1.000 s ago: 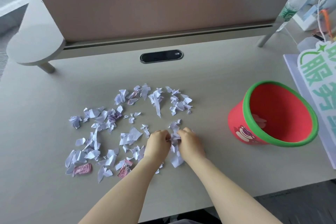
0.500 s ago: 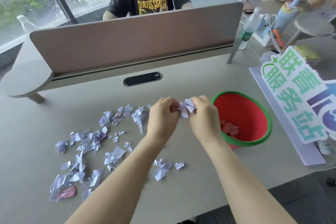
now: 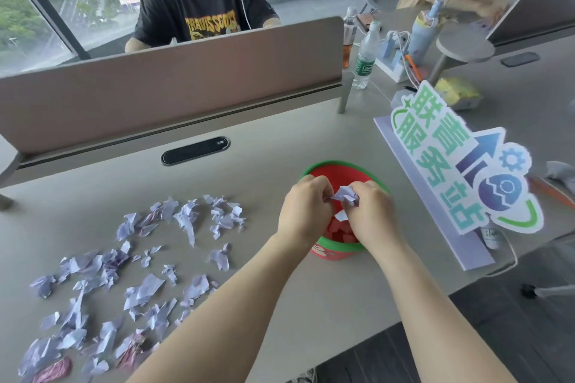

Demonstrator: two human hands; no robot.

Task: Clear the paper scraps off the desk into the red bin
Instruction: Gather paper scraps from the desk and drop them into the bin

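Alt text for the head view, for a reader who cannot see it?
Both hands, left hand and right hand, pinch a wad of paper scraps over the open red bin. Many more loose scraps lie on the desk to the bin's left.

grey desk (image 3: pixel 280 140), divider panel (image 3: pixel 174 84), windows (image 3: pixel 62 9)

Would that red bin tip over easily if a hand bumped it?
Probably, yes. The red bin looks small and light, with only a few scraps inside. Its green rim is wider than its base, so a sideways knock would likely tip or slide it.
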